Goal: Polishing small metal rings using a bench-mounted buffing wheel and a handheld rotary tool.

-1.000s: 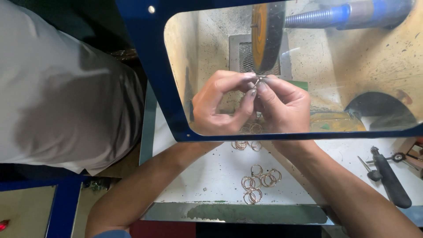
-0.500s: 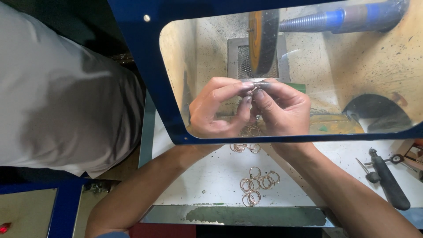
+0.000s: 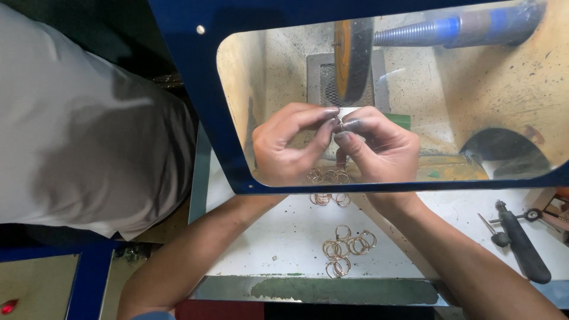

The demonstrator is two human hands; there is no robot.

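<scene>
Both hands, left hand (image 3: 291, 144) and right hand (image 3: 379, 148), pinched one small ring (image 3: 338, 122) beneath the polishing wheel (image 3: 353, 58); loose rings (image 3: 347, 250) lay near the worktop's (image 3: 284, 237) front edge.

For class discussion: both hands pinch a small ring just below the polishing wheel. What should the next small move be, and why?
Probably raise the ring slightly to the wheel: the left hand and right hand pinch it just under the rim, apparently not touching yet.

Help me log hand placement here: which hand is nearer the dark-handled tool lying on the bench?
Right. The right hand is raised behind the shield, up and left of the dark-handled tool; the left hand sits beyond it, farther left, both pinching a small ring.
</scene>
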